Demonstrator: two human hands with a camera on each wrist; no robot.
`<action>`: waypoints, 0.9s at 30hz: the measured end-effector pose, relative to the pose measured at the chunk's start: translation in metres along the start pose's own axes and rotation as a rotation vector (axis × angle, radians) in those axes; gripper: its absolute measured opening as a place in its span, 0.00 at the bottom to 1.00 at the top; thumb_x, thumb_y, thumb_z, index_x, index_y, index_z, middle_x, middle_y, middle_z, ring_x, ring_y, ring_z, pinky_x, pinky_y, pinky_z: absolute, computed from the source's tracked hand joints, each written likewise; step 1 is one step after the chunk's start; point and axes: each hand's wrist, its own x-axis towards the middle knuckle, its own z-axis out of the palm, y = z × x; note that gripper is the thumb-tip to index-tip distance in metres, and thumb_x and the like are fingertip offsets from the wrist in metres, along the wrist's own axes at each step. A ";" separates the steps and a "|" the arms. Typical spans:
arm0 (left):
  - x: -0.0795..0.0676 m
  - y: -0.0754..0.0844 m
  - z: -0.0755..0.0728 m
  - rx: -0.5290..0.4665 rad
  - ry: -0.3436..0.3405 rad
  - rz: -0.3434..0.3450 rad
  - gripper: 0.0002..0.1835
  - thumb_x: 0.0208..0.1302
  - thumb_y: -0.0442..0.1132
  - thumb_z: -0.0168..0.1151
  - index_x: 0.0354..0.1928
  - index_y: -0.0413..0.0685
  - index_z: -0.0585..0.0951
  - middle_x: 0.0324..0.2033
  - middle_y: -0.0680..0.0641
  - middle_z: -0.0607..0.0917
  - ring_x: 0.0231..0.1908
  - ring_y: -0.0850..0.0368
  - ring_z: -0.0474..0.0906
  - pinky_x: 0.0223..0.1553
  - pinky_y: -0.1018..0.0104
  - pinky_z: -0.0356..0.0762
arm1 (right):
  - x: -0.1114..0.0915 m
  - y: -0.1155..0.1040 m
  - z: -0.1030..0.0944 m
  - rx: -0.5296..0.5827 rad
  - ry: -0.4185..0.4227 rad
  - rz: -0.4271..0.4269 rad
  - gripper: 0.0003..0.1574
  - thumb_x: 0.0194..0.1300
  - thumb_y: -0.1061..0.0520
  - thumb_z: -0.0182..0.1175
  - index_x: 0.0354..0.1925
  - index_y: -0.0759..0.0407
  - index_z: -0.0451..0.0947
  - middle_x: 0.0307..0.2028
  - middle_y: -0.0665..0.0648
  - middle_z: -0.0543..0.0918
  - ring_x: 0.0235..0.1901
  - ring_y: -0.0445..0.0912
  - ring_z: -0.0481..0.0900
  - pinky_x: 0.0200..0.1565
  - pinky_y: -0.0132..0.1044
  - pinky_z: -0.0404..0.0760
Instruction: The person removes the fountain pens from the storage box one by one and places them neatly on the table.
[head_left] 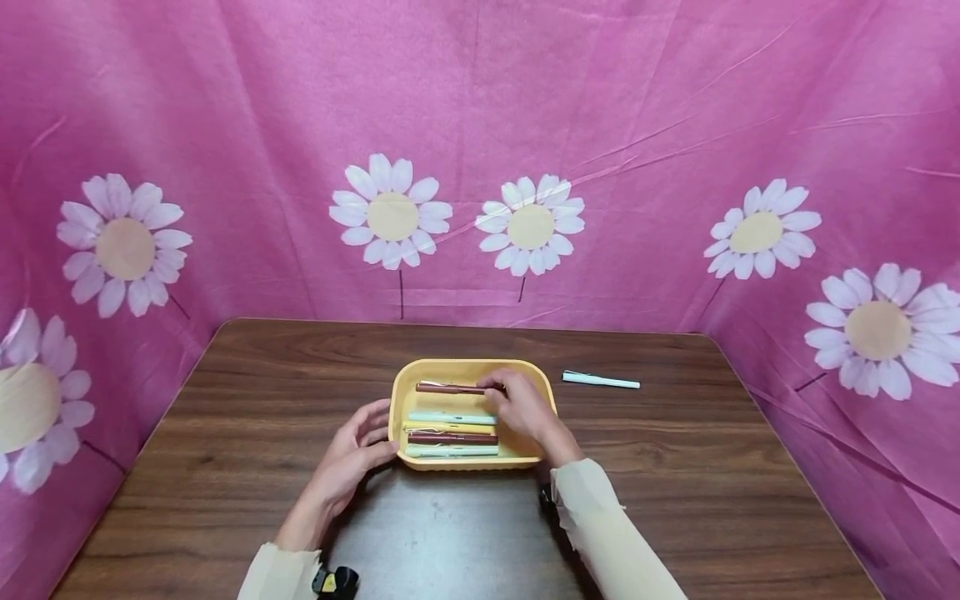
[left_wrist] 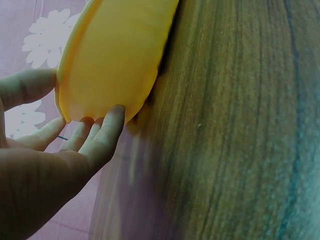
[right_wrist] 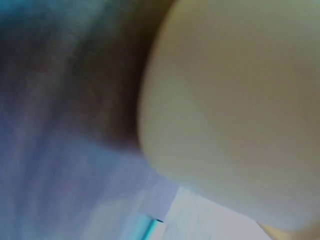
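Note:
A yellow tray [head_left: 471, 464] holds a row of capped pens lying lengthwise near its front. They are light blue, yellow, dark brown and pale green. My right hand [head_left: 521, 406] reaches over the tray's right side and pinches the right end of a dark brown pen [head_left: 450, 388] near the back wall. My left hand [head_left: 352, 450] rests against the tray's left end, thumb by the front corner. In the left wrist view, its spread fingertips [left_wrist: 117, 112] touch the yellow outer wall [left_wrist: 115, 55]. A blurred pale shape fills most of the right wrist view.
A light blue pen [head_left: 602, 380] lies on the wooden table [head_left: 675, 467], right of the tray. Behind the table and at its sides hangs a pink cloth [head_left: 465, 100] printed with daisies.

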 end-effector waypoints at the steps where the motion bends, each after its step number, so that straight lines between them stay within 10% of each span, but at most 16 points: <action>1: 0.000 0.000 0.000 0.001 0.003 -0.004 0.35 0.64 0.21 0.59 0.73 0.36 0.62 0.66 0.30 0.70 0.63 0.38 0.69 0.49 0.65 0.80 | 0.000 0.000 -0.002 -0.009 0.012 -0.014 0.10 0.69 0.70 0.60 0.45 0.64 0.85 0.45 0.59 0.86 0.50 0.54 0.82 0.56 0.49 0.78; 27: 0.000 0.000 -0.003 -0.002 -0.030 0.010 0.36 0.65 0.21 0.59 0.74 0.36 0.61 0.66 0.29 0.68 0.63 0.37 0.70 0.49 0.64 0.80 | -0.038 0.028 -0.076 -0.069 0.220 0.026 0.10 0.68 0.70 0.61 0.45 0.62 0.85 0.41 0.56 0.86 0.40 0.49 0.80 0.43 0.45 0.79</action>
